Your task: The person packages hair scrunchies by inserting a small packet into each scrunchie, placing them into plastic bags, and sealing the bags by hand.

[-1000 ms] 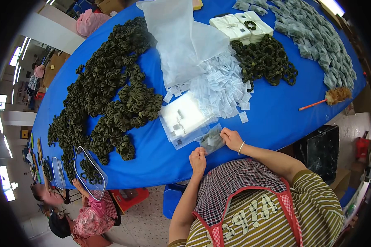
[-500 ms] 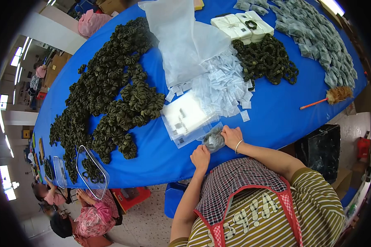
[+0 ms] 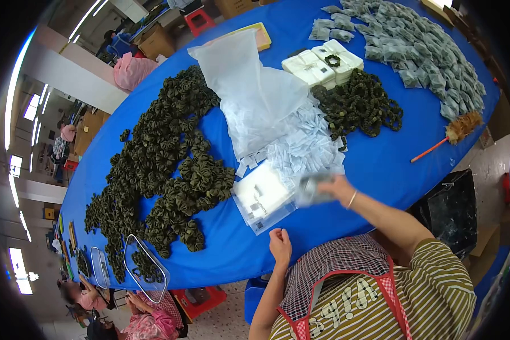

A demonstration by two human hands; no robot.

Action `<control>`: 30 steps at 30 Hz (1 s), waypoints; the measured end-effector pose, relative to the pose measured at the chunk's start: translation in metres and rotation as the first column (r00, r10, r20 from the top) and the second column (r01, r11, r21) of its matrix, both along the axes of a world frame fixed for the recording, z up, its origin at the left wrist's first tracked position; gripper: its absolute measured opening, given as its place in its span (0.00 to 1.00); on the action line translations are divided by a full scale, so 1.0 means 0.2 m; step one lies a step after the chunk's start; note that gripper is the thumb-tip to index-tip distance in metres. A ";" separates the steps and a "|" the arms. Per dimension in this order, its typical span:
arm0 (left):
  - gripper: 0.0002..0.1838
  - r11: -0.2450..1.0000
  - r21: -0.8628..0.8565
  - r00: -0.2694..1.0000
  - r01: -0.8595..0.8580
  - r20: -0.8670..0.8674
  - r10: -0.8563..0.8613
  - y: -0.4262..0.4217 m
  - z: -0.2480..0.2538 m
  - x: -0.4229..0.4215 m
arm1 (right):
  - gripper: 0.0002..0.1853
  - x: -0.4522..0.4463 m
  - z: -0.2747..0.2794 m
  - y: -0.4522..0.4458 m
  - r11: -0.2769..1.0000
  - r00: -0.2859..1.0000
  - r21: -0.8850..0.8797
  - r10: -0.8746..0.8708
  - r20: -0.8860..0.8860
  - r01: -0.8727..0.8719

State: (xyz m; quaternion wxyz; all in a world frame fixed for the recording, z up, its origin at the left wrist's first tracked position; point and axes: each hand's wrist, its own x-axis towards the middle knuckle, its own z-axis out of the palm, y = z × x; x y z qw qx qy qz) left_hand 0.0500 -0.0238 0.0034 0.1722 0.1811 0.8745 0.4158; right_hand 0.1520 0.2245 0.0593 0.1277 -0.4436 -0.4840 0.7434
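Observation:
My right hand (image 3: 339, 189) is closed on a clear bag (image 3: 310, 190) with something dark inside, blurred by motion, just above the blue table. My left hand (image 3: 280, 245) rests closed at the table's near edge, away from the bag; whether anything is between its fingers is hidden. Between the hands and the heap of small white packets (image 3: 300, 141) lies a stack of flat clear bags (image 3: 262, 195). Dark green scrunchies (image 3: 158, 164) form a large pile to the left. More dark rings (image 3: 360, 102) lie beyond the packets.
A blue table (image 3: 379, 164) carries a large translucent bag (image 3: 246, 96), white stacks (image 3: 323, 62), many filled bags (image 3: 419, 45) and an orange-handled duster (image 3: 430, 148). Wire-rimmed baskets (image 3: 147, 266) stand lower left. Co-workers (image 3: 150, 323) sit beside them. A black bin (image 3: 450, 212) is at right.
My left hand has come off the filled bag and moved down. My right hand has lifted the bag up and away from it. The view has shifted, showing more of the table's far side.

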 end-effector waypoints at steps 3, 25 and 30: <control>0.10 0.997 -0.079 0.989 0.005 -0.147 -0.017 -0.12 -0.03 -0.03 | 0.19 0.18 0.16 0.59 0.923 0.898 0.081 -0.342 -0.277 0.376; 0.25 0.822 -0.511 0.777 0.250 -0.400 -0.485 0.06 -0.09 -0.26 | 0.04 0.26 -0.25 0.29 0.570 0.917 0.782 -0.118 0.382 -0.253; 0.25 0.810 -0.538 0.757 0.233 -0.423 -0.498 0.07 -0.10 -0.24 | 0.02 0.09 -0.09 0.80 -0.167 0.879 0.872 0.052 0.474 -0.460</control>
